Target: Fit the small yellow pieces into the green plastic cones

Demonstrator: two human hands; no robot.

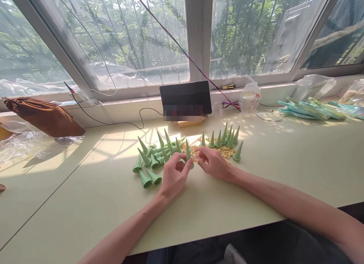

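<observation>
Cone (188, 153) held by left hand (174, 177); right hand (212, 162) beside.

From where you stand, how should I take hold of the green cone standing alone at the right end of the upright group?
Grip that green cone low on its body, just above the flared base, coming from the right. It stands upright and tapers to a thin tip, so a high pinch would likely slip. Its right side is bare table; small yellow pieces and other cones crowd the left.
</observation>
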